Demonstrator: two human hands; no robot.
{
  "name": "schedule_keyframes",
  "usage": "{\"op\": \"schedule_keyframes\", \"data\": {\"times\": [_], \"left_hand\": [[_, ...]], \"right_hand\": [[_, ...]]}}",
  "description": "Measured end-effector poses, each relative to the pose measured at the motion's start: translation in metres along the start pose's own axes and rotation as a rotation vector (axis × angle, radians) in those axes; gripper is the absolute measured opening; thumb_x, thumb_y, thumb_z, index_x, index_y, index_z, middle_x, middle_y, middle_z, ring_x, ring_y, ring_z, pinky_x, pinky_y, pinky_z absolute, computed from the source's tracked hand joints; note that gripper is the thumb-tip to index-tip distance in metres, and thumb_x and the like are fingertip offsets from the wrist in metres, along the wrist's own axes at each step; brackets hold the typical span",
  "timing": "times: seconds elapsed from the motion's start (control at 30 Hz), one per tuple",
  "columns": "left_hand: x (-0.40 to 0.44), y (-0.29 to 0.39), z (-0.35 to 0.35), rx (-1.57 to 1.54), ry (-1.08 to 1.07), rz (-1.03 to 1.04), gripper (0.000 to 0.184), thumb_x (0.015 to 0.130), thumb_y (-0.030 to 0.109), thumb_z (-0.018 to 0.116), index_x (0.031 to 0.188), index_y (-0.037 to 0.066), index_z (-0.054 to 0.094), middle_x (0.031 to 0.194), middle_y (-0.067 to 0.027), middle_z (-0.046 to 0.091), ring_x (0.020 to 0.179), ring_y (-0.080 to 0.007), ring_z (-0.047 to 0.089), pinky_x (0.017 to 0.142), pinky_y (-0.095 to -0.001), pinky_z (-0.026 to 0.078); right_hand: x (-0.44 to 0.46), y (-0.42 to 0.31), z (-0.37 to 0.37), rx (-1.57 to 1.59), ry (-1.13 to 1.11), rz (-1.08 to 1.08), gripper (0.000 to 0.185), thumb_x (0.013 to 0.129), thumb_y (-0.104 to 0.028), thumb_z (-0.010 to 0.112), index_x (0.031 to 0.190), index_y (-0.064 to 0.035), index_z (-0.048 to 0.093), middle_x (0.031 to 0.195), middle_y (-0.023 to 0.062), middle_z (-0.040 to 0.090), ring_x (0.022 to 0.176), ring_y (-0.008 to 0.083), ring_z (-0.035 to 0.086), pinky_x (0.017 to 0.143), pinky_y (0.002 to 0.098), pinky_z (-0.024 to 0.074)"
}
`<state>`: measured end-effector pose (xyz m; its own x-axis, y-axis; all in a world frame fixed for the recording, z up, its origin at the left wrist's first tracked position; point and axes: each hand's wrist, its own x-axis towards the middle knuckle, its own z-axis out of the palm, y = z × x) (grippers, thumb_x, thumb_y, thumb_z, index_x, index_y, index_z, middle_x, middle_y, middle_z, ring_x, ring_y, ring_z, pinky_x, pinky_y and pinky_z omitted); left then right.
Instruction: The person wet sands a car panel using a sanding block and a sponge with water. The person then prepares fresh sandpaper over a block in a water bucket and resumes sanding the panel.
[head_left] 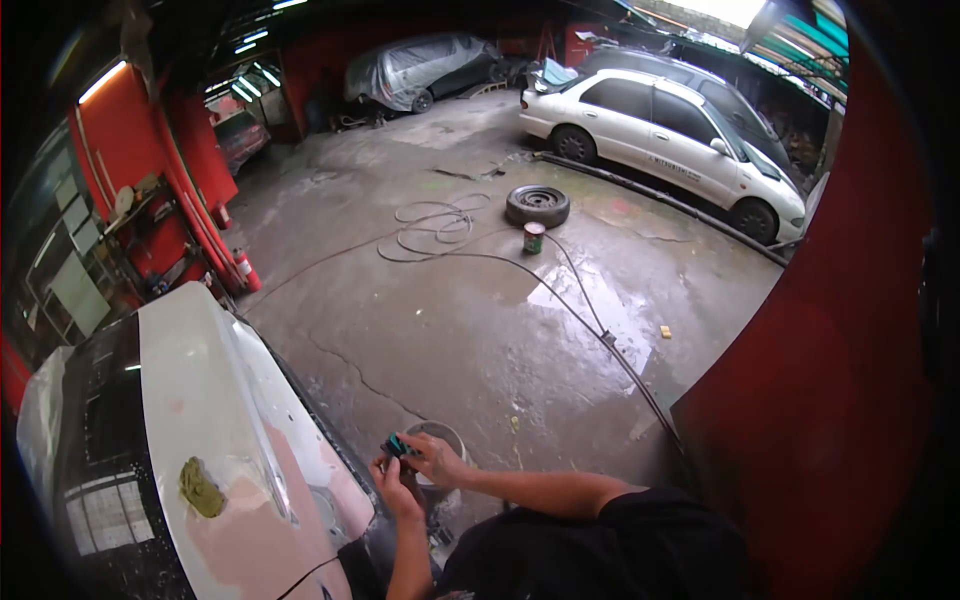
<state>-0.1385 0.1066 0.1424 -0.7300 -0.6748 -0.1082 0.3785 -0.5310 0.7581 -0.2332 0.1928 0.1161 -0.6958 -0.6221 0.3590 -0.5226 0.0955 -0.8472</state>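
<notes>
My left hand (pixel 397 489) and my right hand (pixel 438 461) meet at the lower middle, fingers closed round a small teal-and-black block (pixel 396 446). Its exact kind is too small to make out. Just beyond and partly under my hands stands a round bucket (pixel 452 436), largely hidden by them. To their left is a white car body (pixel 190 370) with pinkish filler patches (pixel 240 535). A crumpled olive-green cloth (pixel 202 488) lies on that car's panel.
A hose (pixel 520 268) snakes over the wet concrete floor (pixel 450 350). Farther off are a tyre on its rim (pixel 537 205), a paint can (pixel 534 238) and a yellow sponge-like piece (pixel 666 332). A white sedan (pixel 660 130) and a covered car (pixel 425 70) stand behind. Red panel (pixel 810 400) rises right.
</notes>
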Motion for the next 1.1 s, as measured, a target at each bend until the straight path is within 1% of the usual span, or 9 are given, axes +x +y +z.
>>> {"op": "schedule_keyframes", "data": {"times": [0.17, 0.27, 0.33, 0.4, 0.57, 0.73, 0.83, 0.9, 1.1], "left_hand": [[0.008, 0.008, -0.025, 0.069, -0.047, 0.07, 0.016, 0.106, 0.01, 0.063, 0.119, 0.003, 0.057, 0.114, -0.0067, 0.061, 0.104, -0.0188, 0.062, 0.091, -0.0343, 0.054], [0.0, 0.02, -0.017, 0.218, 0.04, 0.13, 0.021, 0.104, 0.005, 0.065, 0.124, 0.0, 0.062, 0.118, -0.0074, 0.066, 0.103, -0.0185, 0.067, 0.089, -0.0314, 0.056], [-0.009, 0.025, -0.031, 0.31, 0.019, 0.189, 0.034, 0.102, 0.004, 0.069, 0.135, -0.001, 0.063, 0.127, -0.0103, 0.068, 0.109, -0.0177, 0.068, 0.094, -0.0291, 0.055], [-0.009, 0.035, -0.038, 0.474, -0.006, 0.242, 0.043, 0.1, 0.006, 0.072, 0.141, -0.002, 0.062, 0.132, -0.0125, 0.069, 0.115, -0.0185, 0.067, 0.099, -0.0303, 0.053], [-0.038, 0.046, -0.043, 0.509, 0.067, 0.233, 0.048, 0.099, 0.006, 0.073, 0.143, -0.006, 0.059, 0.136, -0.0142, 0.068, 0.121, -0.0205, 0.066, 0.108, -0.0336, 0.05], [-0.053, 0.071, -0.051, 0.53, 0.043, 0.172, 0.048, 0.095, 0.004, 0.075, 0.138, -0.005, 0.057, 0.13, -0.0129, 0.066, 0.12, -0.0199, 0.065, 0.106, -0.0338, 0.052], [-0.05, 0.076, -0.064, 0.612, -0.025, 0.241, 0.057, 0.089, 0.002, 0.077, 0.141, -0.001, 0.053, 0.133, -0.0103, 0.058, 0.122, -0.0197, 0.06, 0.104, -0.034, 0.053], [-0.048, 0.077, -0.065, 0.671, -0.008, 0.285, 0.063, 0.086, 0.0, 0.075, 0.144, 0.0, 0.05, 0.13, -0.0091, 0.057, 0.119, -0.0195, 0.06, 0.102, -0.0348, 0.053], [-0.041, 0.073, -0.046, 0.514, 0.036, 0.136, 0.075, 0.087, -0.006, 0.071, 0.154, 0.002, 0.038, 0.133, -0.0146, 0.058, 0.116, -0.0205, 0.063, 0.097, -0.0336, 0.056]], "right_hand": [[0.0, -0.022, -0.005, 0.106, 0.024, -0.163, 0.051, 0.095, -0.008, 0.07, 0.146, -0.0023, 0.061, 0.113, 0.0218, 0.068, 0.104, 0.0374, 0.07, 0.088, 0.0407, 0.0538], [-0.005, -0.013, 0.013, 0.26, -0.076, -0.02, 0.05, 0.097, -0.002, 0.062, 0.147, -0.0022, 0.06, 0.125, 0.0221, 0.069, 0.116, 0.0345, 0.069, 0.099, 0.0374, 0.0527], [-0.011, -0.03, 0.008, 0.408, -0.129, -0.032, 0.05, 0.099, -0.004, 0.059, 0.149, -0.0024, 0.058, 0.128, 0.0219, 0.07, 0.117, 0.0355, 0.068, 0.103, 0.04, 0.0521], [-0.011, -0.055, -0.004, 0.163, -0.164, -0.096, 0.048, 0.104, -0.012, 0.057, 0.151, -0.0015, 0.056, 0.136, 0.0202, 0.067, 0.127, 0.0336, 0.064, 0.107, 0.0394, 0.0493], [-0.013, -0.075, -0.011, 0.402, -0.446, 0.132, 0.058, 0.103, -0.024, 0.062, 0.155, -0.003, 0.051, 0.154, 0.0233, 0.053, 0.142, 0.0375, 0.051, 0.116, 0.0422, 0.0424], [-0.022, -0.044, 0.012, 0.167, -0.493, -0.157, 0.061, 0.102, -0.029, 0.069, 0.155, -0.0044, 0.053, 0.162, 0.0219, 0.044, 0.149, 0.034, 0.044, 0.12, 0.0423, 0.0394], [-0.03, -0.032, 0.028, 0.285, -0.5, 0.034, 0.057, 0.101, -0.026, 0.072, 0.152, -0.005, 0.057, 0.165, 0.0213, 0.04, 0.153, 0.0326, 0.04, 0.122, 0.0417, 0.037], [-0.027, -0.041, 0.025, 0.213, -0.442, -0.042, 0.059, 0.097, -0.024, 0.078, 0.15, -0.0053, 0.059, 0.166, 0.0218, 0.039, 0.155, 0.0328, 0.037, 0.121, 0.0417, 0.0388], [-0.007, -0.036, 0.015, 0.584, -0.57, 0.314, 0.059, 0.091, -0.031, 0.082, 0.141, -0.0069, 0.062, 0.155, 0.0235, 0.051, 0.142, 0.0351, 0.052, 0.11, 0.0436, 0.0476]]}}
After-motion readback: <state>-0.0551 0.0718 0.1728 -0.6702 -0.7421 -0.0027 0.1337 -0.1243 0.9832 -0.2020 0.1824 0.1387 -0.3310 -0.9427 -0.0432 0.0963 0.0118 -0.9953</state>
